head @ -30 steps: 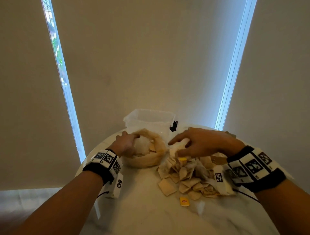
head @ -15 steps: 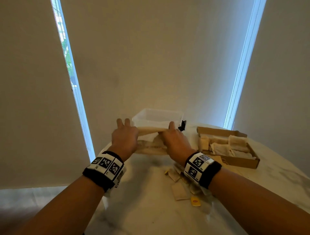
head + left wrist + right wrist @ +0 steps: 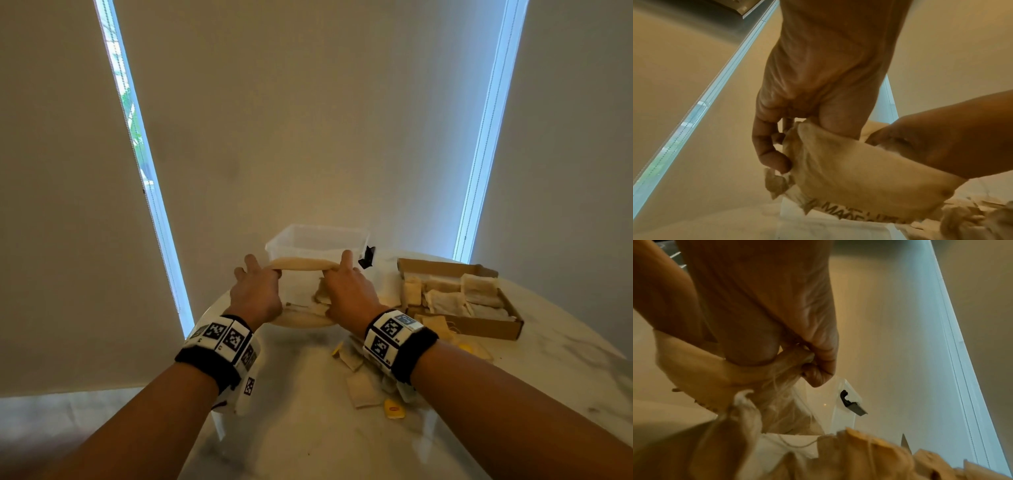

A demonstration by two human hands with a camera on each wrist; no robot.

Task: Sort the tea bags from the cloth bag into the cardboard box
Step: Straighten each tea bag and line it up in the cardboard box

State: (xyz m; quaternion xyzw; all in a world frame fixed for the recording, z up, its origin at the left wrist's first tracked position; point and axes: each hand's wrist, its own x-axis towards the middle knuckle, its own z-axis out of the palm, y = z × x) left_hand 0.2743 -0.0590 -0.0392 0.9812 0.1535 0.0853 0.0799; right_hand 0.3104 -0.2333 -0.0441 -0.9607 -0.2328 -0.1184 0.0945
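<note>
1. From the head view, both hands are holding the cloth bag up just above the table, the left hand gripping one end of its rim and the right hand the other, so the rim is stretching left to right between them and the bag's long axis is running across the person. The cardboard box is sitting well off to the right, already part filled, with the right hand the nearer one to it. Loose tea bags are lying on the table under the right wrist. A clear plastic tub is standing just behind the bag
2. From the left wrist, the left fingers are curling round the bunched cloth at the bag's corner, thumb pressing on top
3. From the right wrist, the right fingers are clenching on the gathered cloth, the bag hanging away leftward. I can't tell which way the mouth is facing; tea bags seem to be dropping out near the lower edge
</note>
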